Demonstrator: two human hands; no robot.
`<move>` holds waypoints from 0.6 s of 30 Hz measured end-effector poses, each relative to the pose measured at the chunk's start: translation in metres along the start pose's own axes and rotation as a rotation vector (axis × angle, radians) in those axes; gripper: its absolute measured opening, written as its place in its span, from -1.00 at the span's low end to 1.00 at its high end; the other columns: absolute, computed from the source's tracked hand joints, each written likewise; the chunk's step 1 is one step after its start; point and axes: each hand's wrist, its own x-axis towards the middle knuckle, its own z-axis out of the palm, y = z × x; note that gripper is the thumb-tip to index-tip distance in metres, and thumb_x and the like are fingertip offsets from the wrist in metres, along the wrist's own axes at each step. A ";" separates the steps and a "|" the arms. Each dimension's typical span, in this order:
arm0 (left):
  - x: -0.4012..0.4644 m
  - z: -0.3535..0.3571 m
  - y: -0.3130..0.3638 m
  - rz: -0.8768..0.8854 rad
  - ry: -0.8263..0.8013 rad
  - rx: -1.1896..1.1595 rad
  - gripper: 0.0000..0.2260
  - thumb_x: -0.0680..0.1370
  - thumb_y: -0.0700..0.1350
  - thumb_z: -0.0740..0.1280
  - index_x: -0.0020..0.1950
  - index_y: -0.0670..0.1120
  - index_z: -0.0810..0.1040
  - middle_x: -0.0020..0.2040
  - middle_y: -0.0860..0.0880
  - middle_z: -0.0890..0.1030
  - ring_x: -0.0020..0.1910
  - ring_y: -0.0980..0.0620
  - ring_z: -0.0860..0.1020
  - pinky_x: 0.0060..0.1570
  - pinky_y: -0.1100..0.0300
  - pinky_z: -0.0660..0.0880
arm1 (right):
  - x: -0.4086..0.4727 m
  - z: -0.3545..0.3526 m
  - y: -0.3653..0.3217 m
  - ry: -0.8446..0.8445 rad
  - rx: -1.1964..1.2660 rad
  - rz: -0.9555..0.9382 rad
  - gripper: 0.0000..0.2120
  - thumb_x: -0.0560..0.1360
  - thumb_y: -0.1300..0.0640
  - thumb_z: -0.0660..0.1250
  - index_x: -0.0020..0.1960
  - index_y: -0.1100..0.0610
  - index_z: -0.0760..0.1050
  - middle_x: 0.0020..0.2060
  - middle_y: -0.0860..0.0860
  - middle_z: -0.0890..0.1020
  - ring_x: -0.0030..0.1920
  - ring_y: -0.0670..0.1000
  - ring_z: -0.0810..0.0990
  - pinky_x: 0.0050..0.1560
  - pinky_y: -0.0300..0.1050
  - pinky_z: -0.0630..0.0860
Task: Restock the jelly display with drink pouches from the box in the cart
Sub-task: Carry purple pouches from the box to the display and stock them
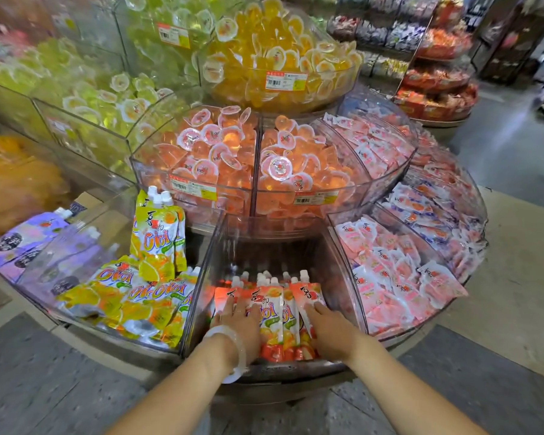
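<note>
A tiered clear display (201, 290) fills the frame; at bottom center, flat-fingered left hand (240, 321) and right hand (328, 328) press red-and-orange "Cici" spouted drink pouches (272, 312).

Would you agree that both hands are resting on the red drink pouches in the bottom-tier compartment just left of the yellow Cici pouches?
Not quite: the head view shows the compartment with the red drink pouches lies just right of the yellow Cici pouches, not left. Otherwise correct: the left hand and the right hand both rest on them.
</note>
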 end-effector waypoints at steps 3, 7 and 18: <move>-0.001 0.000 0.000 0.030 0.007 0.010 -0.42 0.64 0.00 0.09 0.57 -0.07 -0.12 0.56 -0.10 -0.21 0.54 -0.15 -0.24 0.49 -0.12 -0.04 | 0.002 -0.005 -0.004 0.090 -0.040 0.022 -0.45 0.54 0.15 0.23 0.48 0.11 0.14 0.44 0.12 0.28 0.37 0.22 0.33 0.34 0.09 0.36; 0.001 0.004 -0.006 0.196 0.030 -0.102 -0.36 0.61 -0.03 0.20 0.56 0.00 -0.12 0.56 -0.06 -0.24 0.55 -0.06 -0.19 0.52 -0.02 -0.02 | 0.002 -0.006 -0.016 0.132 -0.057 -0.120 -0.45 0.54 0.07 0.27 0.49 0.06 0.18 0.52 0.05 0.12 0.47 0.17 0.19 0.42 0.08 0.28; 0.000 -0.049 0.027 0.249 0.161 0.017 -0.31 0.47 0.08 0.38 0.51 -0.01 0.15 0.51 -0.09 0.20 0.49 -0.10 0.19 0.44 -0.01 0.23 | -0.036 -0.056 -0.018 0.280 0.126 -0.133 -0.60 0.54 0.09 0.26 0.36 0.14 0.40 0.33 0.10 0.42 0.33 0.13 0.39 0.33 -0.02 0.33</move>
